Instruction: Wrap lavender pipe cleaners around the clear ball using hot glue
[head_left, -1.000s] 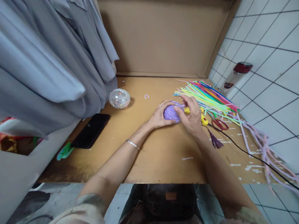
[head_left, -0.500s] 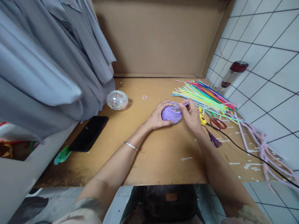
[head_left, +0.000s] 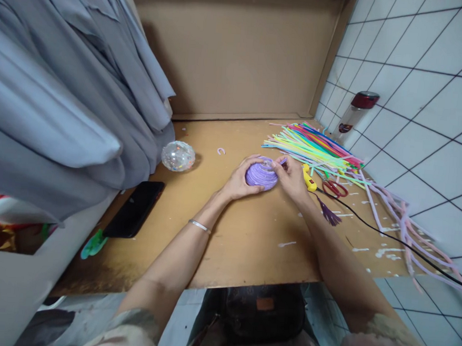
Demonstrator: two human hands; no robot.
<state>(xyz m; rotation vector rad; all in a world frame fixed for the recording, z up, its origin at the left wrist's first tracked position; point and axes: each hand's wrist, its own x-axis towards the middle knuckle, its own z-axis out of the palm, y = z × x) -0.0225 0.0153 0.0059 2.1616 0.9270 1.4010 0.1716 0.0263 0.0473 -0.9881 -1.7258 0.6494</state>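
Observation:
Purple pipe cleaner coils in rings around a ball (head_left: 261,176), whose top shows a small clear, uncovered patch. My left hand (head_left: 240,180) wraps the ball from its left side, thumb low and fingers over the far side. At the ball's upper right, my right hand (head_left: 293,178) pinches the purple pipe cleaner (head_left: 283,160), its tip poking up past the fingers. Just right of that hand lies a yellow-handled tool (head_left: 310,183) with a black cord; its front part is partly hidden.
A clear ball with coloured specks (head_left: 178,155) sits at left, near a black phone (head_left: 134,209). Many coloured pipe cleaners (head_left: 315,147) lie at back right, beside red-handled scissors (head_left: 336,189), a purple tassel (head_left: 330,212) and a red-lidded bottle (head_left: 354,114). Grey cloth (head_left: 71,88) hangs at left.
My right fingers have shifted slightly along the ball's upper right edge, and the ball has turned a little in my left hand. The whole view has drifted slightly.

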